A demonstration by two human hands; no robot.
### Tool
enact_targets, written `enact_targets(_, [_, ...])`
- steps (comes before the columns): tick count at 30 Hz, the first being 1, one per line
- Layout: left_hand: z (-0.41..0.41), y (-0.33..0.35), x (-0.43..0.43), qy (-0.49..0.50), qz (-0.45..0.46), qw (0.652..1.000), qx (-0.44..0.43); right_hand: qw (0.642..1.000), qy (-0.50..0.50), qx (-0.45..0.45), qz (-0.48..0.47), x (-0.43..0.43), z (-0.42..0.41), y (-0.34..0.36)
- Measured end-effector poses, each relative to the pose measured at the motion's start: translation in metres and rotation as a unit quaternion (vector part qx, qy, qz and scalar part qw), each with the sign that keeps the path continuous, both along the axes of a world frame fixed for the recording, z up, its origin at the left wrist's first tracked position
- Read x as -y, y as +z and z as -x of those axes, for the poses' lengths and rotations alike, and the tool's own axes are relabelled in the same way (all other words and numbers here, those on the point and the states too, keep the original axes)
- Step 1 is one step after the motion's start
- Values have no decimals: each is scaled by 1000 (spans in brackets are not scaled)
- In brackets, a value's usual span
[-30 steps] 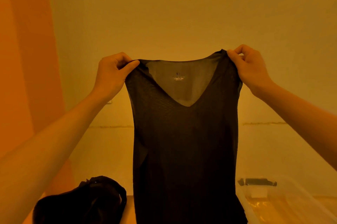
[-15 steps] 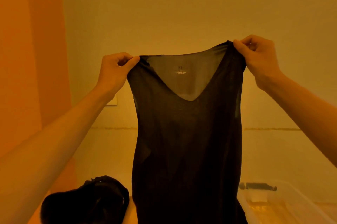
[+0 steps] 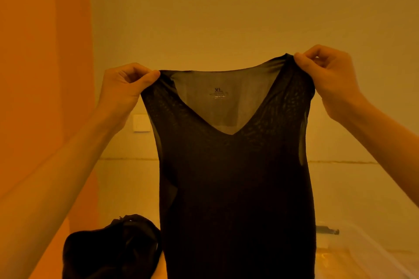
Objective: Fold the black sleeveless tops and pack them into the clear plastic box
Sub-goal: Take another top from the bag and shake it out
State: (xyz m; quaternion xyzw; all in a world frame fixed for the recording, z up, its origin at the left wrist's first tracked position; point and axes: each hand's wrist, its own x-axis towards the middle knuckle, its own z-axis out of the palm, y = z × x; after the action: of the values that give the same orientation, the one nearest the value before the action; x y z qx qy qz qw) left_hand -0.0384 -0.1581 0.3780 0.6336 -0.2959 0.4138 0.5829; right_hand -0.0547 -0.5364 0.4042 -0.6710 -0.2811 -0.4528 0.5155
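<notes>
Both shoulders of the black top [image 3: 235, 188] hung pinched in curled fingers, left hand [image 3: 123, 90] and right hand [image 3: 326, 79], beside the clear plastic box [image 3: 362, 251]; levelling the higher right shoulder would probably have squared the fold.

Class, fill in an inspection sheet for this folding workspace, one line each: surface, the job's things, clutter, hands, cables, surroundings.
surface: work surface mostly hidden; only a sliver shows beside the hanging top.
job's things: black sleeveless top held up unfolded, V-neck, XL label; heap of black garments at lower left; clear plastic box at lower right, contents not visible.
clutter: nothing seen.
hands: left hand and right hand each pinch one shoulder of the top.
cables: nothing seen.
surroundings: pale wall with a switch plate; orange panel on the left.
</notes>
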Motion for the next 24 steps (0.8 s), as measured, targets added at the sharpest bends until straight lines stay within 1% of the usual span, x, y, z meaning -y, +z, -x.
enact_targets(2, [7,1,-6,-25,4,1000,-12,1000,19,6,-6,-5,9,0])
enact_targets(6, [10,1,-5,-67,-25,996,-48,997,71,-2,-42,-13,14,-1])
enact_targets(8, [7,0,-3,-74,-47,994,-61,996,82,-8,-44,-14,12,-3])
enact_targets(11, [0,-4,-4,-76,-78,991,-72,997,65,-22,-34,-14,8,-8])
enact_targets(15, [-11,-11,-9,-46,-106,992,-57,998,36,-37,-40,-6,-1,-14])
enact_targets(18, [-16,-15,-8,-33,-83,995,-52,998,28,-50,-29,-2,-6,-19])
enact_targets(20, [-17,-18,-5,-31,-75,995,-54,997,29,-62,-20,-1,-6,-24])
enact_targets(24, [-8,-33,2,-70,-112,990,-54,994,70,-85,-3,3,6,-37])
